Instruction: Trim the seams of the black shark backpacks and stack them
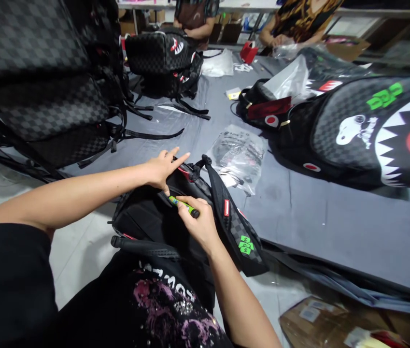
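A black backpack (143, 217) lies half over the table's near edge, its inside black and its checkered strap (243, 232) carrying green dollar-sign patches. My right hand (199, 220) is closed around a green marker-like stick (186, 205) with a black end. I cannot tell exactly what kind of tool it is. Its far tip touches or nearly touches the bag's black fabric. My left hand (161, 169) rests on the bag's upper edge with fingers spread, the thumb pointing down close to the stick's tip.
Stacked checkered backpacks (49, 96) rise at the left, with more bags (161, 53) behind. At the right lies a shark-mouth backpack (353, 130). A clear plastic bag (239, 154) sits on the grey table (320, 222). Two people stand opposite; a cardboard box (313, 319) is below.
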The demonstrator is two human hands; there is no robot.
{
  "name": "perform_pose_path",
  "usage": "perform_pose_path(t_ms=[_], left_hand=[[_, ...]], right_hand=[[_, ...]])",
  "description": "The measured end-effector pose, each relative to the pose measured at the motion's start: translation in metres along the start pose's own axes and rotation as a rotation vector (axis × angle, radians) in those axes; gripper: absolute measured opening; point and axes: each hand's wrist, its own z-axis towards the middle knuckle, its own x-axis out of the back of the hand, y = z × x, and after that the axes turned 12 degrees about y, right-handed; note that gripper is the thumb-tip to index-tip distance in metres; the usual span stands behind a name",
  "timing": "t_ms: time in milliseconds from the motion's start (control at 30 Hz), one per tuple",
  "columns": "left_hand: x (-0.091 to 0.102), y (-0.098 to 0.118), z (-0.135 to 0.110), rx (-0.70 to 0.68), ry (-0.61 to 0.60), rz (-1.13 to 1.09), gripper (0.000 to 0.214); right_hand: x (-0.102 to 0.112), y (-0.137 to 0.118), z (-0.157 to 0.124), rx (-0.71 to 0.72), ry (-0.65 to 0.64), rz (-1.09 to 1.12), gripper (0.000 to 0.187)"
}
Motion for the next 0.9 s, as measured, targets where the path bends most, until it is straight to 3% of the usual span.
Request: perform_pose_path(t_ms=[233,500,667,800,900], left_hand=[[0.006,0.025,-0.006,0.082,0.013,0.185,0.140],[-0.010,0.005,-0.013,-0.063,0.127,0.129,0.112],[-0.015,-0.010,-0.018,-0.049,0.154,-0.036,0.120],[-0.012,-0.017,-0.015,0.066,0.084,-0.080,0.131],[-0.007,-0.019,-0.012,0.071,-0.006,-0.046,0.130]], right_hand=[[-0.002,-0.001,-0.003,0.030,-0.001,0.005,0.024],[-0.008,0.005,0.001,0.083,0.044,-0.065,0.022],[-0.010,0.011,0.002,0.113,0.062,-0.102,0.023],[-0.006,0.010,0.002,0.103,0.052,-0.079,0.022],[-0.002,0.003,0.003,0.114,-0.033,-0.051,0.021]])
